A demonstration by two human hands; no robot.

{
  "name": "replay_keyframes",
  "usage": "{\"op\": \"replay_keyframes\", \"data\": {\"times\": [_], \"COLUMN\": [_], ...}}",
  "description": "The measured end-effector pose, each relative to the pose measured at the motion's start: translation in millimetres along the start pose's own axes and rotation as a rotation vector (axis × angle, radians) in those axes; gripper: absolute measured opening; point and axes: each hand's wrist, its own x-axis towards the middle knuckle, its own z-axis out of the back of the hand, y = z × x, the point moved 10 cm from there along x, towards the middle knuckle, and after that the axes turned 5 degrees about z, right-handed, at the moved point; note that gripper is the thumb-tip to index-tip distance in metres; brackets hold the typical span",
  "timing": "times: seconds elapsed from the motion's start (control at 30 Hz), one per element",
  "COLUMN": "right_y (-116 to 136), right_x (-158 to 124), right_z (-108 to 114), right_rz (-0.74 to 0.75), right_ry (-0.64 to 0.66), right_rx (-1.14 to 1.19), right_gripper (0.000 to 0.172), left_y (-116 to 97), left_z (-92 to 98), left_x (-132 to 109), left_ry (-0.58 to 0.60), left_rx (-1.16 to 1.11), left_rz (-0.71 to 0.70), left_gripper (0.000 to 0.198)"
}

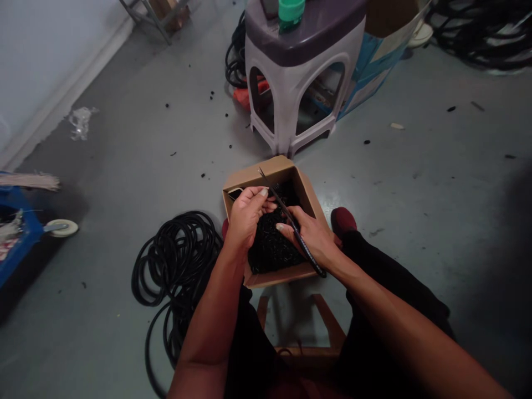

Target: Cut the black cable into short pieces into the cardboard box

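Note:
An open cardboard box (253, 176) sits on the floor between my feet, filled with small black pieces (272, 246). A short length of black cable (286, 216) runs slanting across the box, its stripped tip pointing at the far rim. My left hand (246, 213) is closed in a pinch on the cable's upper part. My right hand (311, 235) grips the same cable lower down, fingers wrapped round it, and the cable's end sticks out past my wrist.
A coil of black cable (174, 260) lies on the grey floor left of the box. A plastic stool (301, 72) with a green bottle stands behind it. A blue crate (19, 233) is at the left edge. More cable (482, 33) is piled top right.

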Motion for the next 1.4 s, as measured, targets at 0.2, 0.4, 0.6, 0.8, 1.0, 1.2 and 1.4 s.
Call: {"op": "replay_keyframes", "data": {"times": [0.2, 0.4, 0.6, 0.8, 1.0, 1.2, 1.4], "right_y": [-1, -1, -2, -2, -6, -3, 2], "right_x": [1, 0, 0, -1, 0, 0, 0], "right_z": [-3, -7, -7, -9, -9, -7, -6], "right_rz": [-0.006, -0.033, -0.05, -0.046, -0.035, -0.027, -0.02], "right_ry": [0.021, 0.068, 0.068, 0.086, 0.084, 0.07, 0.085], "right_rx": [0.02, 0.038, 0.036, 0.029, -0.012, -0.023, -0.034], "right_gripper": [0.04, 0.04, 0.041, 0.043, 0.045, 0.043, 0.033], "left_y": [0, -7, -12, -16, -23, -31, -28], "left_z": [4.1, 11.7, 13.2, 16.7, 14.8, 10.5, 12.8], "left_x": [1, 4, 2, 0, -5, -13, -12], "left_ry": [-0.031, -0.089, -0.117, -0.137, -0.163, -0.21, -0.221], "left_rx": [0.025, 0.189, 0.238, 0.39, 0.561, 0.712, 0.702], "left_rz": [0.006, -0.099, -0.165, -0.261, -0.328, -0.393, -0.397], "left_gripper": [0.005, 0.01, 0.014, 0.018, 0.016, 0.015, 0.016]}}
